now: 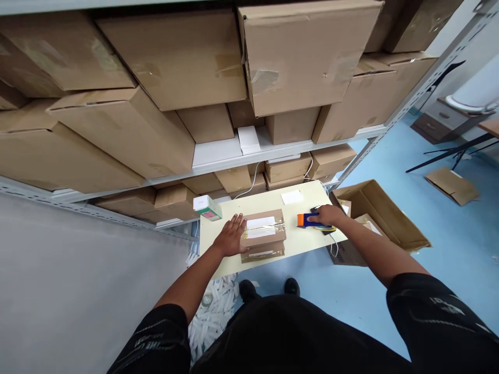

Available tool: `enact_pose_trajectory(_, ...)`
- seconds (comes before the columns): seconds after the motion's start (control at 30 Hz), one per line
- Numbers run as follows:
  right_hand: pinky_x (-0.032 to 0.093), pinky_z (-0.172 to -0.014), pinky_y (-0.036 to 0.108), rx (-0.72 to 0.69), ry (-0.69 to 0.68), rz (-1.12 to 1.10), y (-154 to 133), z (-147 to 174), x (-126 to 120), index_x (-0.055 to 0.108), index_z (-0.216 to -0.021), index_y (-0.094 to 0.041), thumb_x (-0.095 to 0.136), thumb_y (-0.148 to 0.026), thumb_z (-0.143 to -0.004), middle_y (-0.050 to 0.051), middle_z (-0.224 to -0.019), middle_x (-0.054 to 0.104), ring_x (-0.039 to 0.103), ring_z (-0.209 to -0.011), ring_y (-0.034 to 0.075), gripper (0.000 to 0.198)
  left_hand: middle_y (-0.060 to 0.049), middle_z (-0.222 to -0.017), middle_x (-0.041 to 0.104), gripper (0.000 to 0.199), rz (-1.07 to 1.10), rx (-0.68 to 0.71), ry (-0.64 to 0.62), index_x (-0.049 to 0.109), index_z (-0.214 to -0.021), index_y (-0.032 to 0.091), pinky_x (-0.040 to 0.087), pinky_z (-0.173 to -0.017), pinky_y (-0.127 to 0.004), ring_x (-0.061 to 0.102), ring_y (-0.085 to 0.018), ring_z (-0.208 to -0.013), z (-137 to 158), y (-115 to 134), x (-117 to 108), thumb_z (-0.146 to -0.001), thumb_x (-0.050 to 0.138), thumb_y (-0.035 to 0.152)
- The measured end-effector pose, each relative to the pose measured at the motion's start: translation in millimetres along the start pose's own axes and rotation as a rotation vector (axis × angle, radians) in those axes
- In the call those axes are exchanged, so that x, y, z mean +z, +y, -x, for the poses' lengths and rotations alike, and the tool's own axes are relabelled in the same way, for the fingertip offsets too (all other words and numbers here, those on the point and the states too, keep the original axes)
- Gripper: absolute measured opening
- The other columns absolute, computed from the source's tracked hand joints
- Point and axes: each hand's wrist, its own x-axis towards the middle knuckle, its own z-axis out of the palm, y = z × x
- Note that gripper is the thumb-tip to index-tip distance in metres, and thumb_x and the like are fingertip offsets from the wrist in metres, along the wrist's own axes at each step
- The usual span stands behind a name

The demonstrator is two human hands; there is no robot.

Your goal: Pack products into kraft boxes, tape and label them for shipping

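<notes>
A small taped cardboard box (268, 241) with a white label on top rests on a cream table (230, 266). My left hand (231, 236) lies at the box's left edge, open, its fingers stretched out and touching the cardboard. Over on the table's right side, my right hand (326, 215) is closed around a blue and orange tape dispenser (307, 219). Part of the dispenser is covered by my fingers. A dark object and a yellow ring show beneath this hand, too hidden to name.
A green-and-white carton (207, 208) stands at the table's back left corner, and white paper (292, 197) lies at the back. Shelves (218, 164) full of cardboard boxes rise beyond. An open carton (393, 223) sits right of the table; paper strips (214, 311) litter the floor.
</notes>
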Motion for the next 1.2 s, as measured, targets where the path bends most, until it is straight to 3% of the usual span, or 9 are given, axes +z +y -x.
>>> enact_pose_trajectory(0.27, 0.053, -0.074, 0.035, 0.173, -0.192, -0.224, -69, -48, 23, 0.080, -0.104, -0.009, 0.075, -0.080, -0.069, 0.022, -0.103, 0.078, 0.076, -0.086, 0.032, 0.080, -0.023, -0.175, 0.012, 0.124, -0.018, 0.000, -0.010, 0.025, -0.167, 0.009, 0.016, -0.128, -0.054, 0.008, -0.043, -0.162, 0, -2, 3, -0.070, 0.075, 0.070)
enact_pose_trajectory(0.37, 0.052, -0.073, 0.035, 0.271, -0.171, -0.264, -72, -30, 46, 0.081, -0.099, -0.009, 0.070, -0.080, -0.074, 0.022, -0.105, 0.078, 0.075, -0.090, 0.033, 0.076, -0.022, -0.175, 0.012, 0.124, -0.003, 0.001, -0.010, 0.025, -0.167, 0.011, 0.017, -0.128, -0.055, 0.008, -0.043, -0.162, 1, -3, 4, -0.071, 0.074, 0.073)
enact_pose_trajectory(0.5, 0.050, -0.073, 0.031, 0.366, -0.006, -0.370, -76, 20, 89, 0.079, -0.103, -0.011, 0.042, -0.068, -0.098, 0.022, -0.112, 0.077, 0.075, -0.099, 0.029, 0.069, -0.022, -0.175, 0.011, 0.125, 0.018, 0.019, -0.006, 0.024, -0.167, 0.012, 0.015, -0.128, -0.056, 0.007, -0.042, -0.162, 2, -5, 3, -0.072, 0.072, 0.076)
enact_pose_trajectory(0.6, 0.048, -0.081, 0.034, 0.398, 0.067, -0.343, -83, 44, 110, 0.076, -0.115, -0.013, 0.029, -0.054, -0.105, 0.021, -0.118, 0.075, 0.072, -0.108, 0.030, 0.063, -0.019, -0.175, 0.013, 0.106, 0.065, 0.012, 0.021, 0.023, -0.168, 0.016, 0.015, -0.129, -0.056, 0.007, -0.039, -0.163, 2, -4, 4, -0.087, 0.060, 0.072)
enact_pose_trajectory(0.7, 0.044, -0.093, 0.039, 0.348, 0.136, -0.231, -93, 40, 119, 0.072, -0.120, -0.012, 0.035, -0.046, -0.105, 0.021, -0.115, 0.075, 0.069, -0.114, 0.031, 0.053, -0.017, -0.176, 0.016, 0.085, 0.163, -0.129, 0.171, 0.018, -0.169, 0.018, 0.018, -0.128, -0.057, 0.009, -0.035, -0.163, 4, 3, 10, -0.100, 0.047, 0.057)
enact_pose_trajectory(0.8, 0.040, -0.100, 0.041, 0.288, 0.168, -0.111, -100, 22, 122, 0.072, -0.120, -0.013, 0.040, -0.043, -0.105, 0.021, -0.119, 0.074, 0.062, -0.124, 0.033, 0.046, -0.023, -0.171, 0.027, 0.085, 0.311, -0.441, 0.307, 0.020, -0.167, 0.011, 0.029, -0.125, -0.055, 0.024, -0.036, -0.160, 8, 13, 18, -0.099, 0.049, 0.053)
enact_pose_trajectory(0.9, 0.037, -0.102, 0.045, 0.295, 0.231, -0.108, -101, 13, 120, 0.071, -0.119, -0.013, 0.043, -0.044, -0.104, 0.023, -0.124, 0.071, 0.056, -0.130, 0.037, 0.045, -0.023, -0.156, 0.052, 0.074, 0.532, -0.665, 0.188, 0.038, -0.158, 0.010, 0.047, -0.112, -0.047, 0.055, -0.033, -0.141, 12, 17, 19, -0.100, 0.046, 0.056)
enact_pose_trajectory(1.03, 0.041, -0.097, 0.037, 0.129, 0.344, -0.354, -115, 12, 99, 0.069, -0.118, -0.014, 0.033, -0.052, -0.107, 0.020, -0.124, 0.072, 0.062, -0.121, 0.032, 0.053, -0.010, -0.137, 0.071, 0.054, 0.707, -0.677, 0.032, 0.060, -0.138, 0.022, 0.053, -0.099, -0.038, 0.070, -0.027, -0.121, 11, 13, 11, -0.101, 0.043, 0.058)
enact_pose_trajectory(1.2, 0.045, -0.080, 0.031, 0.065, 0.178, -0.644, -154, 13, 66, 0.067, -0.111, -0.019, 0.044, -0.052, -0.103, 0.012, -0.110, 0.076, 0.069, -0.101, 0.027, 0.041, -0.012, -0.122, 0.077, 0.043, 0.788, -0.718, 0.065, 0.067, -0.122, 0.020, 0.053, -0.092, -0.039, 0.072, -0.030, -0.112, 12, 24, -8, -0.096, 0.052, 0.049)
